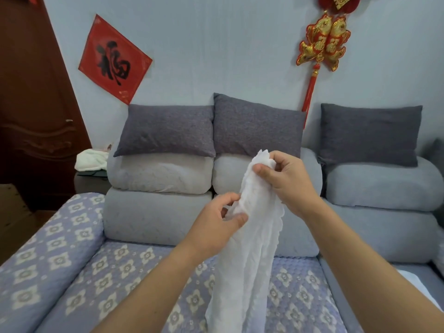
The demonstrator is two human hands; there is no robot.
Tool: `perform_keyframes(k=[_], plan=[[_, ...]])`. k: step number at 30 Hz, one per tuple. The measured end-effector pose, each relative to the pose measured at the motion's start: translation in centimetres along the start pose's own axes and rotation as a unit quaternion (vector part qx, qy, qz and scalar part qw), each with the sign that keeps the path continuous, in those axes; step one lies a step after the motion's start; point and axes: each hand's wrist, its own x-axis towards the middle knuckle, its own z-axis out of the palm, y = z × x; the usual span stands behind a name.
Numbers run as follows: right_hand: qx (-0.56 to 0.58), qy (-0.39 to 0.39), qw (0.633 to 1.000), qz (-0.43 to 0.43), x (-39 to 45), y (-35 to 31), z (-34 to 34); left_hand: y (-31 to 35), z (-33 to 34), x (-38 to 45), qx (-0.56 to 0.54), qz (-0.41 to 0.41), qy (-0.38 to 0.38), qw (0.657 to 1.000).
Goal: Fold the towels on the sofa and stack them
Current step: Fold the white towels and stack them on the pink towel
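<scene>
So the left hand (216, 224) pinches the side edge of a thin white scalloped-edge towel (249, 248), thumb against curled fingers. The right hand (286, 179) grips its top end higher up. Towel hangs bunched above the floral-patterned blue sofa seat (108, 272).

The towel's (249, 255) lower end ran off the bottom edge. The left hand's (216, 227) fingertips were hidden in its folds. A white cloth (413, 282) at the near right was cut off by the right forearm. The wall ornament's (324, 42) top was cropped.
</scene>
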Motion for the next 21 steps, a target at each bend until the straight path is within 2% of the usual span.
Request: perform_keyframes(k=[3, 6, 11, 13, 15, 17, 19, 21], plan=[[-0.011, -0.008, 1.000, 0.002, -0.2, -0.1, 0.0, 0.5, -0.1, 0.0, -0.017, -0.001, -0.021, 1.000], [-0.021, 0.022, 1.000, 0.003, -0.1, 0.1, -0.1, 0.3, -0.3, -0.2, 0.059, 0.025, 0.022, 0.998], [-0.030, 0.090, 0.995, 0.011, -0.1, 0.2, -0.7, -0.4, -0.7, -1.7, 0.078, 0.059, 0.077, 0.992], [-0.050, 0.099, 0.994, 0.007, -0.3, 0.3, -0.8, -0.8, -0.6, -1.9, 0.122, 0.060, 0.114, 0.984], [-0.066, 0.112, 0.992, 0.007, -0.4, 0.4, -0.6, -1.3, -0.7, -1.9, 0.181, 0.094, 0.155, 0.967], [-0.079, 0.126, 0.989, 0.011, -0.4, 0.6, -0.3, -1.8, -1.0, -1.8, 0.235, 0.175, 0.139, 0.946], [-0.092, 0.141, 0.986, 0.008, -0.3, 0.6, -0.2, -2.2, -1.0, -2.1, 0.267, 0.247, 0.074, 0.928], [-0.106, 0.157, 0.982, 0.004, -0.1, 0.6, -0.2, -2.4, -0.7, -2.4, 0.320, 0.272, 0.048, 0.906]])
